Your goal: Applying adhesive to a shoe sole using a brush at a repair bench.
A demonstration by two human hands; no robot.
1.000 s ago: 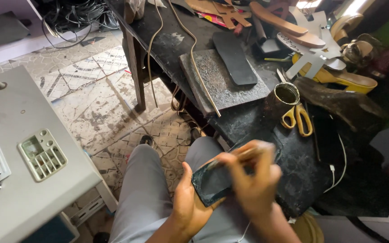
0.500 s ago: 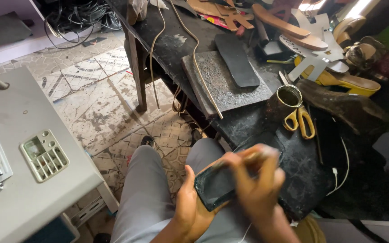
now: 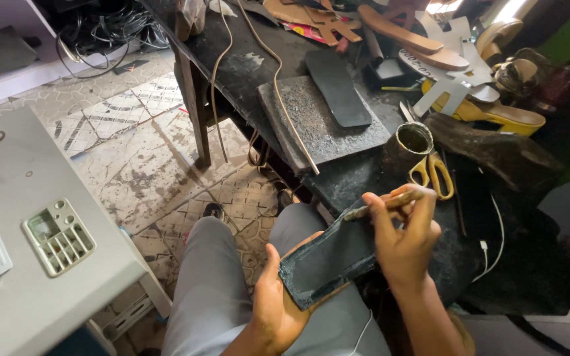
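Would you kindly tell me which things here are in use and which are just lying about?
In use: left hand holding black sole piece; right hand holding small brush.
Lying about: yellow scissors, tin, stone slab, black insole.

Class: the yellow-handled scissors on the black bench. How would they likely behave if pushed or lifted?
The scissors lie flat, so they would probably slide, not roll. Metal blades suggest they are stiff and fairly heavy for their size. The looped handles should give fingers a secure hold.
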